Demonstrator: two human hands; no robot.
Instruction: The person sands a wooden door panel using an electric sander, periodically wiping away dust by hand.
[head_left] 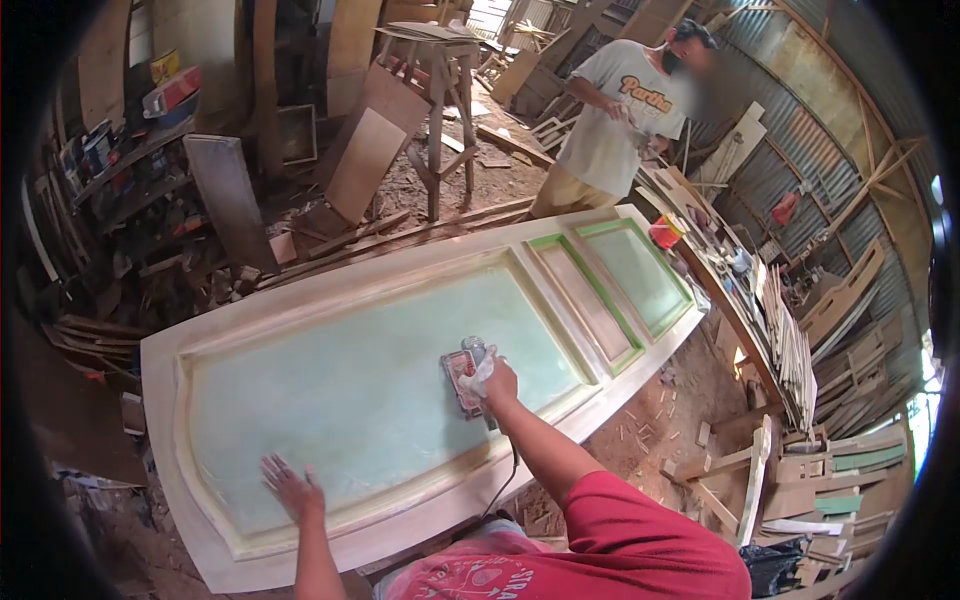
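A long pale wooden door [270, 310] with recessed greenish panels lies flat in front of me. My right hand [491, 378] is wrapped round a dusty red and grey power sander [462, 376], which rests on the large panel right of its middle. A whitish covering shows on part of that hand, and a dark cord runs down from the sander. Flat on the lower left of the same panel [370, 350], my left hand [293, 491] has its fingers spread and holds nothing. Green edging surrounds the two smaller panels [640, 272] at the far right end.
Beyond the door's far edge stands another person [620, 120] in a light shirt, hands near the chest. A red container [667, 231] sits by the door's right end. Wood strips [785, 340] lie at the right, a wooden stand [437, 120] behind, a cluttered shelf [130, 160] at the left.
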